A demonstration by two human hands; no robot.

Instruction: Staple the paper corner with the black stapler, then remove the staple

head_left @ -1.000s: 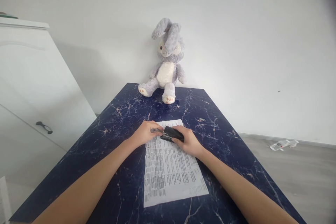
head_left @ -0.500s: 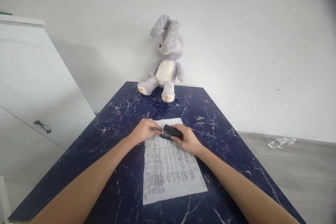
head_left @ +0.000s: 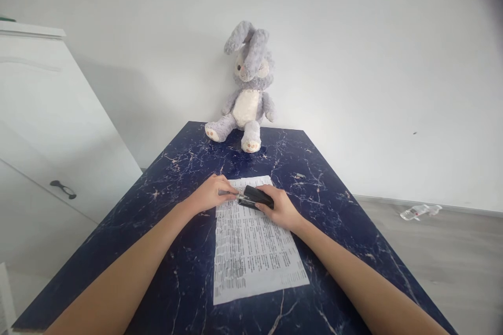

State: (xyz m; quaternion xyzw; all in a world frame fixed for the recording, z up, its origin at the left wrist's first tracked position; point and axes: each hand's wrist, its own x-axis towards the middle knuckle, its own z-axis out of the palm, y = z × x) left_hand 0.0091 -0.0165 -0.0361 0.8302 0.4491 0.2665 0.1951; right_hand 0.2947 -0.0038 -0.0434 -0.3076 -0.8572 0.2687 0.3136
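Observation:
A printed sheet of paper (head_left: 253, 251) lies on the dark blue marbled table (head_left: 165, 178). My right hand (head_left: 281, 209) is closed around a black stapler (head_left: 256, 197) held over the sheet's far left corner. My left hand (head_left: 210, 192) rests at that same corner, its fingers pinched on the stapler's metal front end and the paper edge.
A grey plush rabbit (head_left: 247, 91) sits at the table's far edge against the white wall. A white cabinet (head_left: 47, 131) stands to the left. An empty plastic bottle (head_left: 419, 212) lies on the wooden floor to the right.
Both hands stay on the stapler at the paper's corner. My left fingers have shifted slightly along the stapler's front. The view has tipped a little.

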